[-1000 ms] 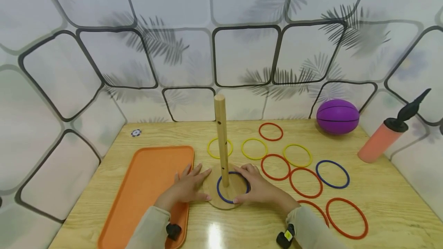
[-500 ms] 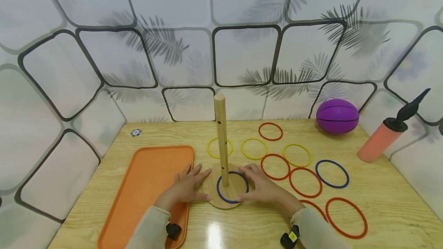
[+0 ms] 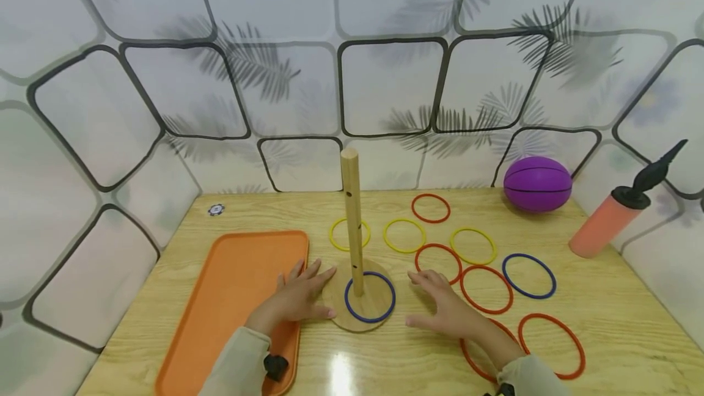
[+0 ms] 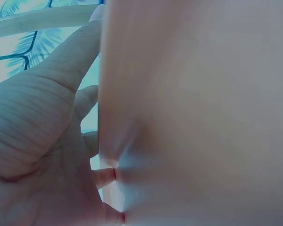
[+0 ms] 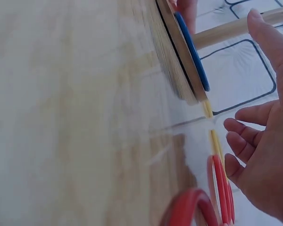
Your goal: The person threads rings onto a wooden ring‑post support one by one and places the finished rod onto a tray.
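Note:
A wooden post stands upright on a round wooden base. Around its foot, flat on the base, lies a blue ring. My left hand rests at the base's left edge, fingers spread and thumb tip on the rim. In the left wrist view that hand shows beside a blurred pinkish surface. To the right of the base, apart from it, my right hand holds nothing, its fingers loosely bent. The right wrist view shows this hand away from the blue ring.
Several red, yellow and blue rings lie right of and behind the base, including a red ring near my right hand. An orange tray lies at left, under my left forearm. A purple ball, a pink pump and a chip stand farther back.
My right hand has let go of the blue ring and moved right, off the base. The ring stays around the post's foot. My left hand has not moved.

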